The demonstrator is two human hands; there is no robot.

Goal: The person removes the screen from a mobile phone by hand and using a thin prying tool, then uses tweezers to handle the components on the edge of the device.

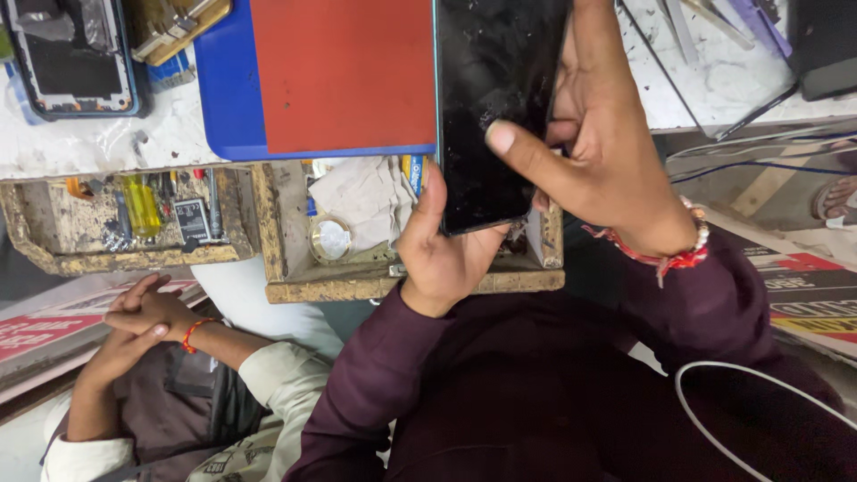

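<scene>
I hold a black phone (pixel 486 107) with a cracked, dusty screen upright in front of me. My left hand (pixel 437 250) grips its lower end from below, thumb along the left edge. My right hand (pixel 598 134) wraps its right side, and its thumb presses on the glass near the middle. A red thread band with beads sits on my right wrist. Dark maroon sleeves cover both my arms.
A red mat (pixel 344 71) on a blue tray (pixel 223 89) lies on the white bench. An opened phone (pixel 76 54) lies at top left. Two worn wooden drawers (pixel 134 254) hold small tools and parts. Another person's clasped hands (pixel 147 312) rest at lower left. A white cable (pixel 714 375) loops at right.
</scene>
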